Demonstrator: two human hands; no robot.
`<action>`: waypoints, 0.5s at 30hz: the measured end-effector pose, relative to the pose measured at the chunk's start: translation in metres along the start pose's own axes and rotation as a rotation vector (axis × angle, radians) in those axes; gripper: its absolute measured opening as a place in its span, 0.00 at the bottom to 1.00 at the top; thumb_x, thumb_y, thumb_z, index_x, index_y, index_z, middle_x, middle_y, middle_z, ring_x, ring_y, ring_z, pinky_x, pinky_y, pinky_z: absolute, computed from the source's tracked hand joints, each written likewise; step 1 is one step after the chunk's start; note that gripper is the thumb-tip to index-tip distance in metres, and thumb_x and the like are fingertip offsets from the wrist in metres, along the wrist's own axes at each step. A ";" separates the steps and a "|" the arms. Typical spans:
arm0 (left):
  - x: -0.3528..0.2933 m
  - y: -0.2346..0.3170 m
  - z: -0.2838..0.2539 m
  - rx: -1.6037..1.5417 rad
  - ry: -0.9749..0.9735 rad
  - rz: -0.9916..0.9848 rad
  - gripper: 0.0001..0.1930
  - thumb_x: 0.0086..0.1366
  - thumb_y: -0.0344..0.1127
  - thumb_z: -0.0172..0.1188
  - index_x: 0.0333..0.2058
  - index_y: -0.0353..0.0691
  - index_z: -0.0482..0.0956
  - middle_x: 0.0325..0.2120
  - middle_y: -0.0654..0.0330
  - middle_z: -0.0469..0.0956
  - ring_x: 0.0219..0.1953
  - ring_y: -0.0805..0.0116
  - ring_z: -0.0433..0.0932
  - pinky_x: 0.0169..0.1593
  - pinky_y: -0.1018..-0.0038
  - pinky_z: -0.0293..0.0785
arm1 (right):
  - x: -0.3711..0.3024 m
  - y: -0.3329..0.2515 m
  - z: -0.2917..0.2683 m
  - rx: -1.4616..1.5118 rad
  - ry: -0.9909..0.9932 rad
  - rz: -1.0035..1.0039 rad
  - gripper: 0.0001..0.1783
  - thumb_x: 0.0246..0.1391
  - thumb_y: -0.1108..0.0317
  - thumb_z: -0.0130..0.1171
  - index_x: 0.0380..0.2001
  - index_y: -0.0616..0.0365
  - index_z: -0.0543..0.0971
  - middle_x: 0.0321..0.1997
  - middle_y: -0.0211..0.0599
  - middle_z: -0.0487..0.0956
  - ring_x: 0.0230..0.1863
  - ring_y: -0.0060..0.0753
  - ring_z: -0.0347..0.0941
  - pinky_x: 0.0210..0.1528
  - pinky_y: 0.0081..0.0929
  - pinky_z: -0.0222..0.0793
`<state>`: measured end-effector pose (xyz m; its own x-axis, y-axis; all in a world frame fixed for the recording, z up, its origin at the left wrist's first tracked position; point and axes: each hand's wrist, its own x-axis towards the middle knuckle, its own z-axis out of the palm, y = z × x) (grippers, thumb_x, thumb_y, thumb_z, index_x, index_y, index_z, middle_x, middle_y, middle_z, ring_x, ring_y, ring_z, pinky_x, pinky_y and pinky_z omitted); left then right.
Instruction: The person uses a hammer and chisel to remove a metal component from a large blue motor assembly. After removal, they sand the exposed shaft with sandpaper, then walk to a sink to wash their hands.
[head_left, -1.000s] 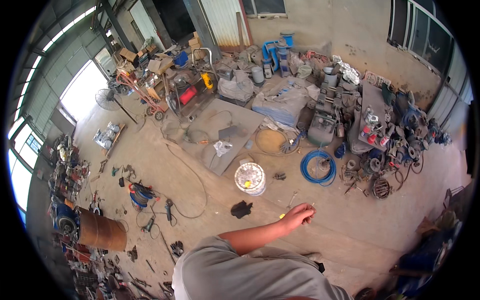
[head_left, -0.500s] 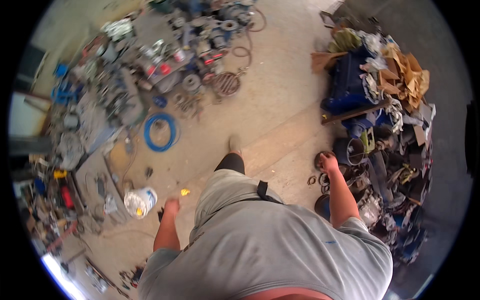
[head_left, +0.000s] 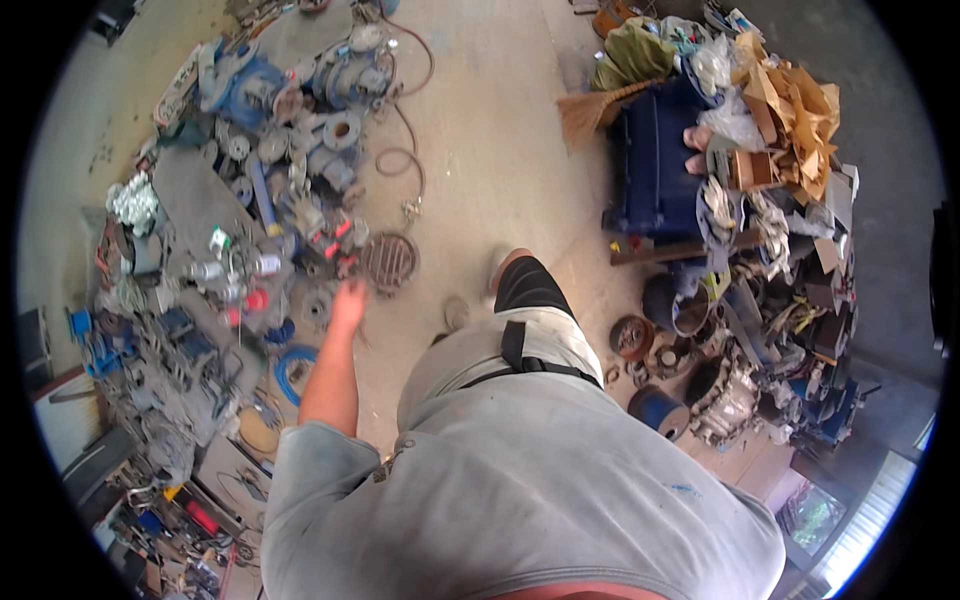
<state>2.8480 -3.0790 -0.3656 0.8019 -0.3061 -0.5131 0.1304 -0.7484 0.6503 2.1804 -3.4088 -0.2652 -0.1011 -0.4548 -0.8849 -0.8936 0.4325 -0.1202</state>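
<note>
My left hand (head_left: pixel 348 304) reaches forward over the floor at the edge of the machine-part heap. Motion smears its fingers, so neither their pose nor anything in them can be made out. Just beyond it to the right lies a round slotted metal grate (head_left: pixel 390 262). A grey ring-shaped part (head_left: pixel 317 306) sits close to its left. Behind the wrist, partly covered by my forearm, is a coil of blue hose (head_left: pixel 290 376). My right hand is out of sight; only the shirt shows on that side.
Blue pump-like machines (head_left: pixel 250 90) stand in the heap at far left. To the right are a dark blue bin (head_left: pixel 650 160), a broom (head_left: pixel 590 110), torn brown cardboard (head_left: pixel 800 120), a rusty round pan (head_left: pixel 631 337) and a dark blue cylinder (head_left: pixel 660 411). A thin hose (head_left: pixel 415 150) trails across the floor.
I have stepped forward and the view has turned. My left hand has swung forward toward the grate. My right hand, earlier beside the rusty pan, has left the view. The white bucket is no longer visible.
</note>
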 end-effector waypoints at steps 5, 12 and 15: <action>0.234 0.327 -0.018 -0.022 -0.091 0.428 0.15 0.73 0.41 0.58 0.49 0.35 0.79 0.39 0.52 0.85 0.42 0.61 0.84 0.47 0.67 0.78 | 0.101 -0.148 0.009 -0.230 -0.122 -0.041 0.23 0.63 0.51 0.58 0.48 0.60 0.82 0.49 0.52 0.82 0.51 0.50 0.78 0.50 0.41 0.73; 0.434 0.409 -0.014 0.287 -0.160 0.151 0.21 0.69 0.48 0.59 0.47 0.34 0.80 0.43 0.43 0.84 0.48 0.45 0.82 0.52 0.59 0.77 | 0.274 -0.586 -0.121 -0.453 0.087 -0.214 0.34 0.59 0.44 0.60 0.56 0.63 0.79 0.57 0.61 0.80 0.61 0.59 0.75 0.62 0.44 0.73; 0.464 0.312 -0.040 1.093 -0.691 0.328 0.23 0.71 0.49 0.51 0.49 0.34 0.81 0.46 0.40 0.82 0.51 0.43 0.81 0.54 0.53 0.77 | 0.290 -0.843 -0.214 0.163 0.321 -0.518 0.24 0.63 0.53 0.63 0.53 0.62 0.80 0.35 0.32 0.82 0.34 0.25 0.75 0.38 0.26 0.72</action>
<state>3.2842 -3.4316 -0.3783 0.2051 -0.5519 -0.8083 -0.8026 -0.5675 0.1838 2.8115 -4.0715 -0.3240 0.1786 -0.8370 -0.5172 -0.7862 0.1947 -0.5865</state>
